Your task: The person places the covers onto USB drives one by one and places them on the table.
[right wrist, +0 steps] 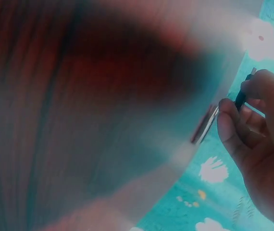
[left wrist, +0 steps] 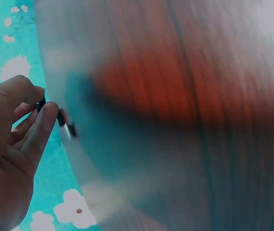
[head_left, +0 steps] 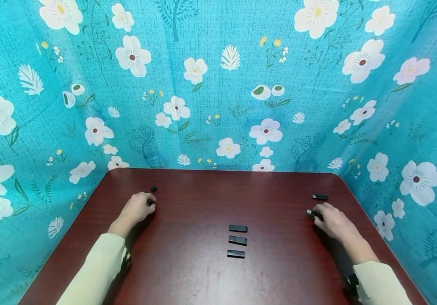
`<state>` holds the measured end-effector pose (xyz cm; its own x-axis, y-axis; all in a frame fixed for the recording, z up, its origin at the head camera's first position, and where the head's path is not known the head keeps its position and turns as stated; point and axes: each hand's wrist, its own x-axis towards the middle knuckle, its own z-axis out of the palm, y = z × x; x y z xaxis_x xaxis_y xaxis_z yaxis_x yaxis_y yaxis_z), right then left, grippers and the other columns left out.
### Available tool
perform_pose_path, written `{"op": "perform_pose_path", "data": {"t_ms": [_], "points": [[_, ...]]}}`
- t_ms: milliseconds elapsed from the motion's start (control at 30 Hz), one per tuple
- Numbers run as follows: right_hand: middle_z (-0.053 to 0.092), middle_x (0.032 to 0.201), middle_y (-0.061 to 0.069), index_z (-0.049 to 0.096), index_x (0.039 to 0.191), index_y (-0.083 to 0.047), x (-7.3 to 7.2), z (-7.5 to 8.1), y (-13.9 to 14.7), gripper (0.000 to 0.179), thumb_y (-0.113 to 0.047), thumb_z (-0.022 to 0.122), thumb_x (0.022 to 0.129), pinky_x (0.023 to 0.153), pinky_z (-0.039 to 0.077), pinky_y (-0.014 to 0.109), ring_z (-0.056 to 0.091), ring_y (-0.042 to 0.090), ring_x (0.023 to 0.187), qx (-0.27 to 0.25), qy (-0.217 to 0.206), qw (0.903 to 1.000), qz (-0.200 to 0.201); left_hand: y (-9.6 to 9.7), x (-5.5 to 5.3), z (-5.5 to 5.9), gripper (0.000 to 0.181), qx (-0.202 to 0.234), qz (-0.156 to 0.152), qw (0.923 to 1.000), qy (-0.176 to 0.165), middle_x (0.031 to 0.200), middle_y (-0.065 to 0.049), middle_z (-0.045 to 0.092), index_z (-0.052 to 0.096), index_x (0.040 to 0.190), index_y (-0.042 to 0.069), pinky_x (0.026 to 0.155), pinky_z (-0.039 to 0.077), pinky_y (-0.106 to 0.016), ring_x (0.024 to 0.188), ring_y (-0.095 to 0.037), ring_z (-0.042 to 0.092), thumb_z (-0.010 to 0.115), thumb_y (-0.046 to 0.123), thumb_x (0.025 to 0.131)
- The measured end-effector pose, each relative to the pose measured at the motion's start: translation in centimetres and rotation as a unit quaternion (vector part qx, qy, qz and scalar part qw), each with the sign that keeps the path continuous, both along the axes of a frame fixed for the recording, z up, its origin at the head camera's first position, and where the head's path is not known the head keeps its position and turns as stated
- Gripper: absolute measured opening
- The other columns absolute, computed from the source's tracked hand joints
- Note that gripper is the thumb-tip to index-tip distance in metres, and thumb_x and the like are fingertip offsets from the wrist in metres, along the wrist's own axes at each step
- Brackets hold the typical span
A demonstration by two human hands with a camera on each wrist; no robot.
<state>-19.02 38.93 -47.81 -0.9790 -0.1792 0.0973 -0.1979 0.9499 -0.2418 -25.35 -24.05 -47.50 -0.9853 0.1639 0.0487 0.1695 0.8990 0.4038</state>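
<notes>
The thumb and fingers of the left hand (head_left: 137, 208) are pinching a small black plastic cap (head_left: 150, 203), largely covered by the fingertips, so which way it is facing I cannot tell. The thumb and fingers of the right hand (head_left: 334, 220) are pinching a slim black USB stick with a bare metal plug (head_left: 311, 213); whether it is touching the tabletop is unclear. Its long axis is running roughly side to side in the head view, the plug pointing out of the grip toward the left hand. That facing, with cap and plug well apart across the table, seems to be the relation that matters most. Just beyond the left fingertips a second small black cap (head_left: 154, 189) is lying; just beyond the right hand a second black USB stick (head_left: 319, 197) is lying, its plug also pointing left. Between the hands and nearer the person, three oblong black sticks (head_left: 237, 240) are lying crosswise in a column on the glossy reddish-brown table (head_left: 188, 271), a flowered turquoise cloth (head_left: 211, 97) hanging behind.
</notes>
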Motion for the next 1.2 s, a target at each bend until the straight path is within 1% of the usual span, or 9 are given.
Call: {"op": "perform_pose_path", "data": {"t_ms": [133,233,333,500,533,767,900,1033,1200], "points": [[0.063,0.109,0.018,0.066,0.114,0.0,0.1,0.2,-1.4,0.026,-0.009,0.069,0.091,0.079,0.053,0.055,0.061,0.033,0.092,0.005,0.014,0.9997,0.017,1.5,0.2,0.2,0.022,0.008,0.001,0.9998,-0.018,0.105,-0.013,0.071,0.072,0.112,0.006,0.081,0.055,-0.046,0.089,-0.025,0.065,0.07,0.017,0.094],[0.063,0.105,0.015,0.068,0.114,0.001,0.0,0.4,-2.4,0.025,-0.009,0.069,0.09,0.075,0.054,0.05,0.061,0.028,0.086,0.01,0.023,0.9993,0.028,2.7,0.4,0.4,0.022,0.012,0.002,0.9997,-0.022,0.104,-0.011,0.073,0.072,0.114,0.009,0.082,0.055,-0.047,0.09,-0.024,0.068,0.07,0.019,0.094],[0.062,0.103,0.013,0.068,0.113,0.0,-0.1,0.6,-3.5,0.024,-0.009,0.068,0.09,0.074,0.054,0.048,0.061,0.024,0.084,0.011,0.025,0.9989,0.038,4.0,0.5,0.6,0.024,0.016,-0.004,0.9997,-0.019,0.107,-0.009,0.073,0.071,0.116,0.009,0.089,0.054,-0.051,0.096,-0.025,0.069,0.07,0.02,0.095],[0.061,0.103,0.01,0.069,0.113,-0.001,-0.1,1.0,-5.5,0.023,-0.01,0.069,0.091,0.076,0.055,0.046,0.061,0.021,0.085,0.004,0.025,0.9984,0.051,6.4,1.2,0.7,0.025,0.025,-0.034,0.9989,-0.02,0.109,-0.01,0.072,0.07,0.118,0.007,0.09,0.054,-0.049,0.099,-0.025,0.069,0.069,0.018,0.095],[0.061,0.104,0.01,0.069,0.113,-0.001,-0.1,1.0,-5.9,0.023,-0.01,0.069,0.092,0.075,0.055,0.045,0.06,0.021,0.084,0.004,0.027,0.998,0.056,6.9,1.3,0.7,0.025,0.029,-0.041,0.9986,-0.02,0.108,-0.009,0.072,0.07,0.117,0.006,0.087,0.056,-0.046,0.098,-0.024,0.069,0.07,0.018,0.095],[0.06,0.104,0.007,0.069,0.114,-0.004,-0.1,1.2,-8.5,0.023,-0.011,0.071,0.092,0.073,0.055,0.039,0.06,0.017,0.084,-0.001,0.032,0.9968,0.074,10.0,2.0,0.5,0.02,0.057,-0.082,0.995,-0.008,0.101,0.001,0.073,0.072,0.112,0.012,0.086,0.056,-0.039,0.095,-0.015,0.069,0.073,0.02,0.094],[0.06,0.103,0.007,0.069,0.113,-0.004,-0.2,1.2,-9.9,0.022,-0.01,0.072,0.092,0.072,0.055,0.038,0.059,0.016,0.082,-0.003,0.035,0.9957,0.086,11.5,2.1,0.4,0.019,0.063,-0.099,0.9931,-0.006,0.1,0.003,0.073,0.072,0.112,0.014,0.086,0.056,-0.038,0.094,-0.014,0.069,0.073,0.022,0.094],[0.061,0.104,0.006,0.07,0.114,-0.005,-0.4,1.3,-11.4,0.023,-0.012,0.072,0.092,0.07,0.054,0.035,0.059,0.014,0.08,-0.002,0.036,0.995,0.093,12.7,2.2,0.2,0.015,0.065,-0.117,0.9911,0.002,0.094,0.004,0.072,0.072,0.108,0.014,0.081,0.056,-0.035,0.087,-0.01,0.068,0.072,0.022,0.095],[0.061,0.106,0.005,0.07,0.114,-0.006,-0.5,1.4,-13.5,0.024,-0.013,0.073,0.092,0.07,0.055,0.033,0.06,0.013,0.081,0.002,0.043,0.9935,0.106,14.1,2.1,0.0,0.013,0.053,-0.139,0.9888,0.013,0.091,0.005,0.071,0.072,0.105,0.015,0.077,0.055,-0.032,0.082,-0.008,0.066,0.071,0.022,0.095]]}}
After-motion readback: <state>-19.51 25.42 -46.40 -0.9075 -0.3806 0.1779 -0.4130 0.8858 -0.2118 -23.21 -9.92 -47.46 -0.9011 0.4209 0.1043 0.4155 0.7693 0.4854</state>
